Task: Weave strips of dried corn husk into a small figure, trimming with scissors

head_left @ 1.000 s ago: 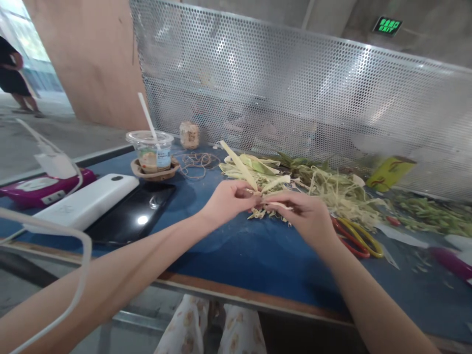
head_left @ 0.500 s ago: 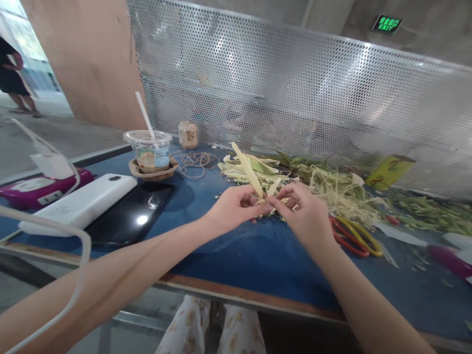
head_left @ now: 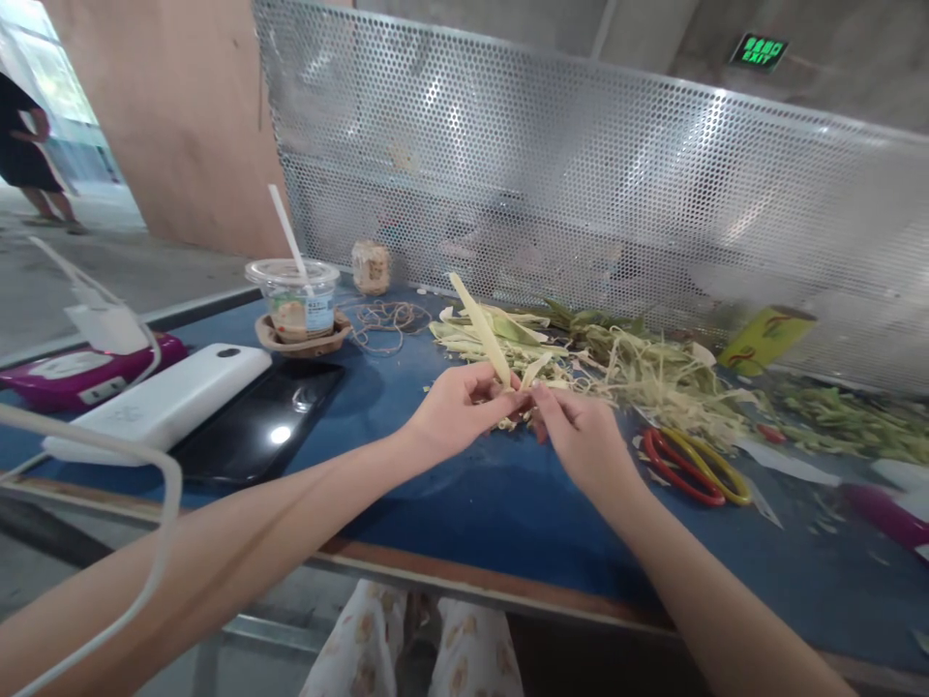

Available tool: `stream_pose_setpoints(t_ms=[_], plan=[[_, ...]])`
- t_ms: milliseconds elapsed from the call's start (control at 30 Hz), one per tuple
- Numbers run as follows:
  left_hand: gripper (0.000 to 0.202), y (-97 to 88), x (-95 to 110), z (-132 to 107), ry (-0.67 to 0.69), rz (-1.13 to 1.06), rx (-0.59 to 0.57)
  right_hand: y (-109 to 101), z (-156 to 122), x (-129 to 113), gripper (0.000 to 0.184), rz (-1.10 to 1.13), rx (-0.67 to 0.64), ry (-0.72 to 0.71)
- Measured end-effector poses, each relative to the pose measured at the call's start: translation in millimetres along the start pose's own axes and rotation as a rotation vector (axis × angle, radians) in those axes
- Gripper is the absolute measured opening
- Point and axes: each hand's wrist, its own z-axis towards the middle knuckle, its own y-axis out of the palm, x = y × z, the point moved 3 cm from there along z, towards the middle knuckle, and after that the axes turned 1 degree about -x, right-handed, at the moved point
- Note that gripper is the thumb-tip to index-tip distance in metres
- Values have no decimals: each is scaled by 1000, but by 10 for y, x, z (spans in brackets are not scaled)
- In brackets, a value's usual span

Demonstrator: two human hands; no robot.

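Note:
Above the blue table [head_left: 464,523], my left hand [head_left: 464,402] pinches a pale yellow-green corn husk strip [head_left: 480,329], whose long end sticks up and leans left. My right hand [head_left: 581,426] is closed at the strip's lower end, its thumb and fingertips meeting those of the left hand. A shorter husk piece [head_left: 535,368] rises between the two hands. The exact hold of the right fingertips is partly hidden. Just behind the hands lies a heap of husk strips and scraps [head_left: 508,329]. Red- and yellow-handled scissors [head_left: 686,469] rest right of my right hand.
At left are a plastic cup with straw [head_left: 301,300] in a carton holder, a black phone [head_left: 254,426], a white power bank [head_left: 164,402] and a purple power strip [head_left: 94,373]. A jar [head_left: 371,268], twine [head_left: 392,324] and shredded husks [head_left: 660,368] lie farther back, before a perforated metal screen [head_left: 508,165].
My right hand has turned and shifted slightly, its fingers now folded closer against the left fingertips. The upright husk strip tilts a little more to the left.

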Motion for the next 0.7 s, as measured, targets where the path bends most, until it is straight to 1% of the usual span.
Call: stream_pose_setpoints(t_ms=[133,233,300,400,467,533,600,700], plan=[[16,6,36,-18,-9,-53,-23,-73,24,36,38,-92,151,1],[15,2,32,-21,-3,-20,-21,-90,42,71,33,-82,192,7],[14,19,21,-20,1,4,-55,-88,53,81,27,-25,218,-25],[16,44,-2,-9,-30,-15,-96,-113,48,41,16,16,301,-149],[16,39,-19,7,-75,-81,-69,-149,30,-11,15,0,357,-239],[15,22,-35,25,-123,-182,-21,-178,8,-62,17,-9,378,-337],[13,11,-52,36,-167,-262,7,-185,-14,-100,18,-2,362,-453],[16,25,-75,30,-212,-287,-43,-139,-46,-122,17,18,288,-636]])
